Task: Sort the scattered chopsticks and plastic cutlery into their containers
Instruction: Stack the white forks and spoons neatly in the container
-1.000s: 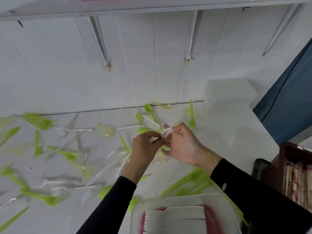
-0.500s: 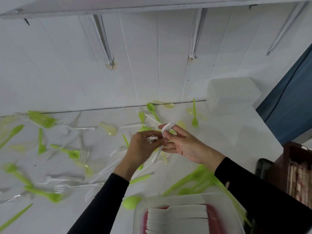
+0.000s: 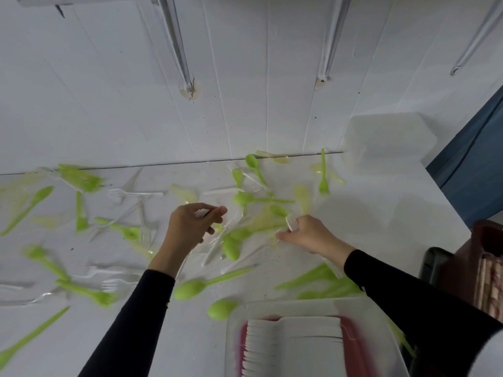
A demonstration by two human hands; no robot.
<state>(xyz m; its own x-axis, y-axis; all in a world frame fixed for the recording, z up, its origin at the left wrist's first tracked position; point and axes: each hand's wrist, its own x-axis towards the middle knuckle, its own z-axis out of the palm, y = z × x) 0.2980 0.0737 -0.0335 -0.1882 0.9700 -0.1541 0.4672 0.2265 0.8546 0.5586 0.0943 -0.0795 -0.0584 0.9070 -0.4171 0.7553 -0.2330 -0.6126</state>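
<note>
Done: a clear plastic tub (image 3: 299, 304) at the near edge of the white table (image 3: 381, 227) holds a neat stack of white plastic forks (image 3: 294, 338).
Stack axis: along the near edge, tines to the left.
Chopsticks: paper-wrapped chopsticks (image 3: 490, 289) sit in a brown box (image 3: 479, 240) past the right edge; I see none loose.
Nearest stray: a green plastic spoon (image 3: 196, 287), bowl near-left, handle far-right.
Right hand (image 3: 307, 235): mid-table, fingers curled round a bundle of white forks (image 3: 290, 223), heads toward the far edge, handles running back under the wrist.
Left hand (image 3: 190, 227): beside it, clenched on a few white fork heads (image 3: 202, 213); axis hidden.
Left to do: probably most of it, since green and white cutlery lies at all angles out to the far edge.
Far right corner: a frosted plastic tub (image 3: 386, 142), contents unclear.
</note>
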